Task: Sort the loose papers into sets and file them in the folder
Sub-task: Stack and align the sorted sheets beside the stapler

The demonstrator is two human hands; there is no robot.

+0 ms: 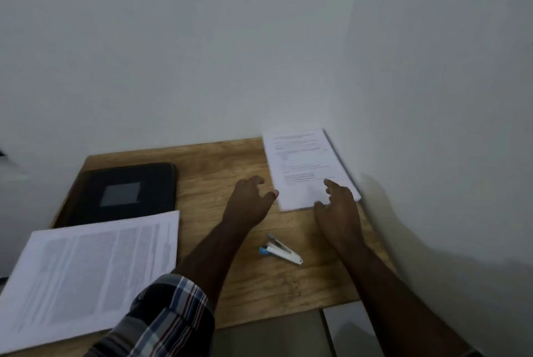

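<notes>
Stack (302, 166): far right of worktop (225, 160), against the wall, kept apart as its own set
My left hand (249, 201): fingers loosely spread, at stack's near-left corner, holding nothing
My right hand (337, 204): fingers apart, resting on stack's near edge, likely squaring it
Sheets (86, 273): near left, unsorted
Folder (127, 192): far left, closed
Stapler (281, 250): between my forearms, within reach

Near paper stack (86, 273) cut off at left edge, its print blurred, right hand (339, 206) motion-smeared

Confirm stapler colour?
The stapler is white with blue ends, seen best in the head view, lying on the table.
</notes>
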